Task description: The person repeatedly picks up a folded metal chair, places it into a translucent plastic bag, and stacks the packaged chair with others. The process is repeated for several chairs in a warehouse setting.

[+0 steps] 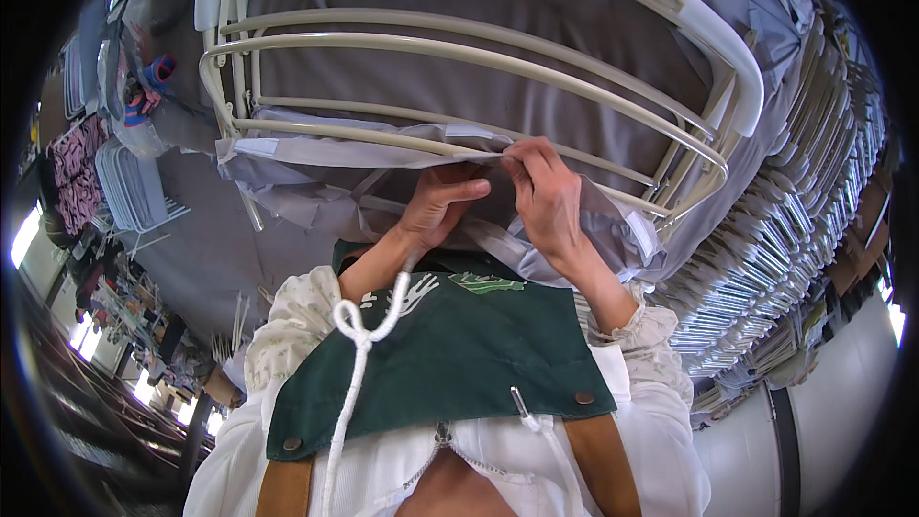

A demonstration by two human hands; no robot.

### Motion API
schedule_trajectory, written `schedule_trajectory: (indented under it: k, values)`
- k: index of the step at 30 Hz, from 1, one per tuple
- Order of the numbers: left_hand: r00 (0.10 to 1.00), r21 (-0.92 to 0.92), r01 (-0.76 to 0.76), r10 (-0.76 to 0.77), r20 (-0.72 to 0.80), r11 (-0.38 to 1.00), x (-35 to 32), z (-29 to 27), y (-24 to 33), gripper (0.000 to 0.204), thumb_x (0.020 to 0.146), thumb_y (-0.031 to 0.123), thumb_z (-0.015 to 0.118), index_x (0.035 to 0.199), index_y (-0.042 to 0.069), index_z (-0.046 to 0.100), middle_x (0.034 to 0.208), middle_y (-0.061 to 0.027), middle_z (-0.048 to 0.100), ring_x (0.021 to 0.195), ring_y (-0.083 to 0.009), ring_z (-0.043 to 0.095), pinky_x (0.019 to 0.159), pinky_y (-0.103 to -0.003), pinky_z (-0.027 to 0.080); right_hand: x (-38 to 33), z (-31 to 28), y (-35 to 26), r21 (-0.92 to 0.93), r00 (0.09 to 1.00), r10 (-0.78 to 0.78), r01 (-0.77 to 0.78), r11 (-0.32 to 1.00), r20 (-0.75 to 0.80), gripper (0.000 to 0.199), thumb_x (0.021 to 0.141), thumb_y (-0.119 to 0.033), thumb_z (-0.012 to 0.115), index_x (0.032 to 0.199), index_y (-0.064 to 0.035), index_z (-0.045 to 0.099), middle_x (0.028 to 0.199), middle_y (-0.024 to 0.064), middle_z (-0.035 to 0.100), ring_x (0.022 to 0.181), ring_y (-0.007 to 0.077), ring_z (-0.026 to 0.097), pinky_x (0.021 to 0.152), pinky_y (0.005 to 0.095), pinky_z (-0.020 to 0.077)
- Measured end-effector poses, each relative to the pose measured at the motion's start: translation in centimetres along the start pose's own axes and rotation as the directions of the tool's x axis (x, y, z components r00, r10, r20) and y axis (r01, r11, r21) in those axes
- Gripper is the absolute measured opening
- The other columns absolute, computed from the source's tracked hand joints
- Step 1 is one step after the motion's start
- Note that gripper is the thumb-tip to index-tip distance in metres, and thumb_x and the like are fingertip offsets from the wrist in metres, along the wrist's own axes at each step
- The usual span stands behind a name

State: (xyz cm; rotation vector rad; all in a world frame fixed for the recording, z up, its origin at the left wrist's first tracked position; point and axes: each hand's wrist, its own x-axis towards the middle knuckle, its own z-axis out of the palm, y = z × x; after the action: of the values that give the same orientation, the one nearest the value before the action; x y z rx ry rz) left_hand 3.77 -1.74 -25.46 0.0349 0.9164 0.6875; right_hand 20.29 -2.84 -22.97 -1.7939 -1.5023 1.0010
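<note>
A cream metal tube frame [459,46] with several curved bars lies in front of me. Grey fabric [383,158] runs along its near bar, with pale strips [257,146] at places on its edge. My right hand [548,196] pinches the fabric's edge between thumb and fingers, right of the middle of that bar. Just left of it, my left hand [436,206] reaches up to the same edge. Its thumb sticks out to the right, apart from the fingers, whose tips are partly hidden by the fabric.
At the right stands a long stack of metal frames [756,258]. Folded racks [134,187] and pink patterned cloth [75,168] lie at the left, near gloves [144,101] in blue and red. A white cord [356,354] hangs over my green apron [431,364].
</note>
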Motion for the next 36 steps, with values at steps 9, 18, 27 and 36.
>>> schedule_trajectory:
  k: [9, 18, 27, 36]
  values:
    - [0.946, -0.072, -0.159, 0.131, -0.295, 0.985, 1.8, 1.2, -0.9, 0.036, 0.077, 0.002, 0.078, 0.109, 0.006, 0.064, 0.105, -0.0021, 0.065, 0.099, -0.0131, 0.059, 0.090, -0.028, 0.045, 2.5, 0.6, 1.3, -0.104, 0.994, 0.067, -0.058, 0.993, 0.085, 0.018, 0.090, -0.021, 0.067, 0.084, -0.0048, 0.061, 0.086, 0.0085, 0.064, 0.065, 0.0354, 0.063, 0.053, 0.0444, 0.0458]
    - [0.823, 0.264, -0.207, 0.314, -0.473, 0.942, 2.9, 0.3, -0.7, 0.030, 0.080, 0.009, 0.076, 0.107, -0.001, 0.064, 0.096, -0.0041, 0.066, 0.086, -0.0154, 0.065, 0.077, -0.029, 0.051, 8.1, 2.0, 1.0, 0.002, 0.892, 0.039, -0.045, 0.999, 0.451, 0.020, 0.086, -0.017, 0.070, 0.102, -0.0048, 0.072, 0.097, 0.0162, 0.071, 0.084, 0.0289, 0.069, 0.075, 0.0361, 0.0535]
    - [0.592, 0.943, -0.182, 0.735, 0.331, -0.279, -7.5, -5.6, 13.2, 0.018, 0.073, 0.010, 0.077, 0.088, 0.002, 0.070, 0.084, -0.0143, 0.067, 0.075, -0.0314, 0.065, 0.070, -0.039, 0.052, 11.3, 14.8, -10.4, 0.330, 0.856, -0.351, 0.229, 0.916, 0.379, 0.052, 0.077, -0.032, 0.078, 0.119, -0.0054, 0.063, 0.107, 0.0122, 0.067, 0.100, 0.0310, 0.066, 0.087, 0.0403, 0.0505]
    - [0.918, 0.870, -0.022, 0.355, -0.178, 0.493, -11.2, -12.3, 15.6, 0.024, 0.091, 0.022, 0.068, 0.103, 0.002, 0.068, 0.100, -0.0088, 0.068, 0.101, -0.0185, 0.064, 0.091, -0.035, 0.050, 16.6, 21.0, -11.7, -0.060, 0.845, 0.067, -0.042, 0.997, 0.530, 0.037, 0.085, -0.041, 0.071, 0.087, -0.0041, 0.074, 0.081, 0.0163, 0.070, 0.077, 0.0303, 0.068, 0.071, 0.0390, 0.0501]
